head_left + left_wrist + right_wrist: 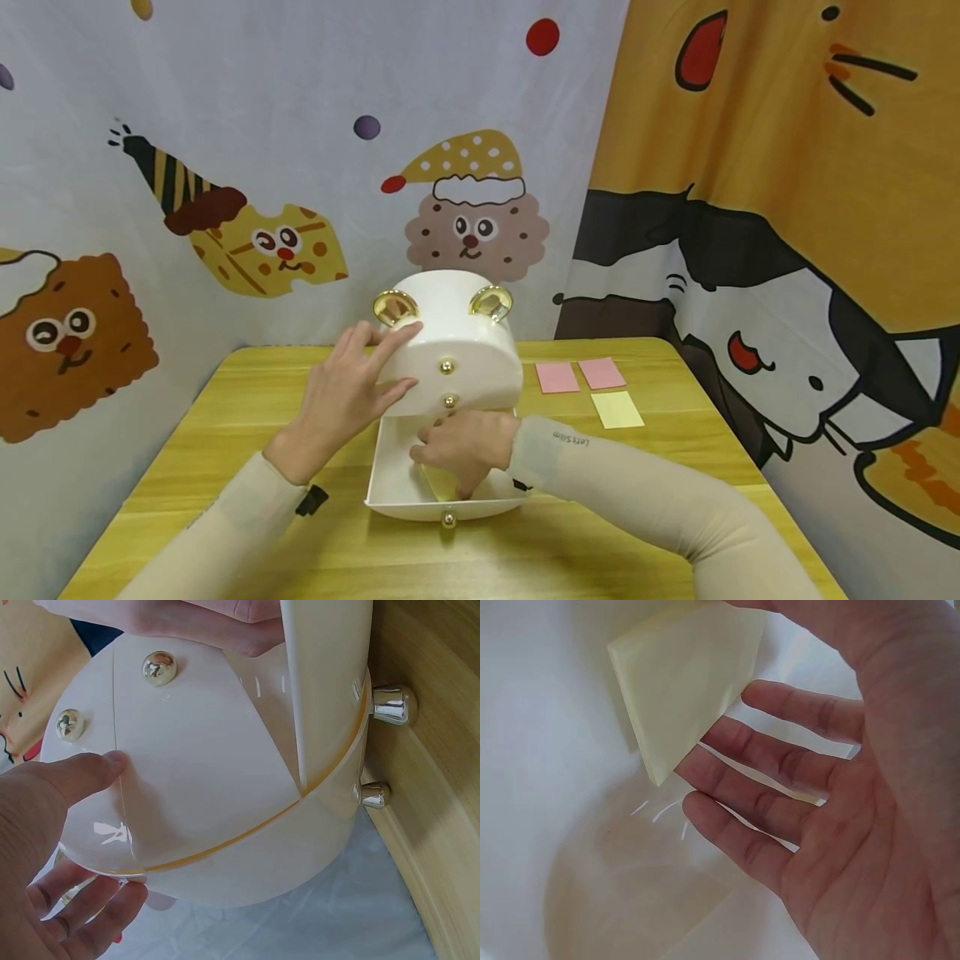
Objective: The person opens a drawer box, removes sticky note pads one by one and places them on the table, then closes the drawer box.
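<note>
A white rounded drawer box with gold ears and gold knobs stands on the table, its bottom drawer pulled out. My left hand holds the box by its upper left side. In the left wrist view the thumb presses the front, and the other fingers bend round the edge beside it. Inside the pulled-out drawer is my right hand, with a pale yellow sticky note pad between thumb and fingertips. The pad is tilted in the right wrist view, its upper end cut off by the frame.
Two pink sticky notes and a yellow sticky note lie on the wooden table to the right of the box. A printed cartoon curtain hangs close behind the table and along its sides.
</note>
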`<state>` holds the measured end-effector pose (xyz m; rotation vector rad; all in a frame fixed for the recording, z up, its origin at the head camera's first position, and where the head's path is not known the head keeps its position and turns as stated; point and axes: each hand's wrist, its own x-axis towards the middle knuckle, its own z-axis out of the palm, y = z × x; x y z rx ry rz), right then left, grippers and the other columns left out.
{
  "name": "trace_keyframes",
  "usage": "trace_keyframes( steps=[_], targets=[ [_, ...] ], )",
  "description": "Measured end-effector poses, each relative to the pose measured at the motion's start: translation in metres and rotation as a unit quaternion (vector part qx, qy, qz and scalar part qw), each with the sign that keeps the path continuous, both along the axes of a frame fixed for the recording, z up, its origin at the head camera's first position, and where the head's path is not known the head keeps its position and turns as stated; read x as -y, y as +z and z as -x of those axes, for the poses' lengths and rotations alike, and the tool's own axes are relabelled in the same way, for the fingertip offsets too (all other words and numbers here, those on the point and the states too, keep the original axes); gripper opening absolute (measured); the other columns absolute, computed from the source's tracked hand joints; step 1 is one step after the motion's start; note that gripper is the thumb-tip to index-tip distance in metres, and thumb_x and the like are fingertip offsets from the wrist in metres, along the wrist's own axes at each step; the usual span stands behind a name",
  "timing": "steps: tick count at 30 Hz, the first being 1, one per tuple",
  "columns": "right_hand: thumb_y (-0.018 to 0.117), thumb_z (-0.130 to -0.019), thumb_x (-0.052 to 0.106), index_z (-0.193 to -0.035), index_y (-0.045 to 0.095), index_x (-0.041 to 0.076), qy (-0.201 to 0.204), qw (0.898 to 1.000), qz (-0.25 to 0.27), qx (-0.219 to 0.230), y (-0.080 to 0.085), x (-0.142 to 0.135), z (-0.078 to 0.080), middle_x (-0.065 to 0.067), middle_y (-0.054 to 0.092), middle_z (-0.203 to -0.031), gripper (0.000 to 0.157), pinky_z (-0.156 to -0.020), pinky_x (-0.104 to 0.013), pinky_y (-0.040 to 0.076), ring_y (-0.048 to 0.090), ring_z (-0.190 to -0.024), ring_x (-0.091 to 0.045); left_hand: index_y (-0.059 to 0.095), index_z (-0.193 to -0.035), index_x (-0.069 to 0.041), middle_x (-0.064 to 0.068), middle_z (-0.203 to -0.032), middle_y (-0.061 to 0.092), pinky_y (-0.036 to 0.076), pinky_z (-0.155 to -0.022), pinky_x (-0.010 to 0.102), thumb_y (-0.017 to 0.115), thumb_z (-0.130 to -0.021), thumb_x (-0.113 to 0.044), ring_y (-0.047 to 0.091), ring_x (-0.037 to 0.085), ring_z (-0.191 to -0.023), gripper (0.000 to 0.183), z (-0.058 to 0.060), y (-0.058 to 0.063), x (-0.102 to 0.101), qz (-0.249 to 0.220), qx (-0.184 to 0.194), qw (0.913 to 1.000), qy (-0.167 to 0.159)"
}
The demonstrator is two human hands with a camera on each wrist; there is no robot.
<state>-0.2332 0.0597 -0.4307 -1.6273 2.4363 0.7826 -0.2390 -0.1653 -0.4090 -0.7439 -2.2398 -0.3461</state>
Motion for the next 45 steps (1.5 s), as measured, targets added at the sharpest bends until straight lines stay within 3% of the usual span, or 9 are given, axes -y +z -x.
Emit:
trace_keyframes(
  steps=[13, 20, 28, 45],
  targets=[
    [0.093, -0.093, 0.063, -0.148, 0.071, 0.034, -0.010, 1.000, 0.005, 0.014, 0.006, -0.002, 0.003, 0.011, 0.074, -0.134, 0.066, -0.104, -0.030, 0.066, 0.075, -0.117, -0.010, 0.063, -0.168, -0.029, 0.012, -0.113, 0.062, 0.044, -0.050, 0.024, 0.107, -0.087, -0.035, 0.065, 0.029, -0.095, 0.092, -0.003, 0.001, 0.000, 0.002, 0.000, 1.0000, 0.004],
    [0.092, -0.094, 0.064, -0.146, 0.074, 0.030, 0.003, 1.000, 0.022, 0.015, 0.012, -0.006, 0.001, 0.010, 0.074, -0.129, 0.064, -0.101, -0.027, 0.065, 0.075, -0.110, -0.008, 0.063, -0.168, -0.029, 0.013, -0.113, 0.062, 0.044, -0.049, 0.025, 0.107, -0.088, -0.035, 0.065, 0.029, -0.094, 0.091, -0.004, 0.002, -0.001, 0.002, 0.001, 1.0000, 0.004],
    [0.093, -0.094, 0.062, -0.152, 0.072, 0.027, 0.005, 0.999, 0.045, 0.026, 0.019, -0.011, 0.000, 0.008, 0.074, -0.131, 0.071, -0.105, -0.027, 0.063, 0.074, -0.114, -0.009, 0.064, -0.167, -0.029, 0.012, -0.111, 0.061, 0.043, -0.049, 0.024, 0.107, -0.087, -0.033, 0.064, 0.029, -0.095, 0.091, -0.004, 0.001, -0.001, -0.004, -0.002, 1.0000, 0.001],
    [0.094, -0.094, 0.056, -0.161, 0.069, 0.024, 0.001, 0.994, 0.099, 0.042, 0.030, -0.024, -0.004, 0.005, 0.076, -0.134, 0.078, -0.099, -0.025, 0.064, 0.073, -0.108, -0.009, 0.063, -0.168, -0.029, 0.012, -0.112, 0.061, 0.041, -0.049, 0.023, 0.107, -0.088, -0.035, 0.064, 0.029, -0.094, 0.091, -0.004, 0.001, -0.003, 0.002, -0.002, 1.0000, 0.007]
  ],
)
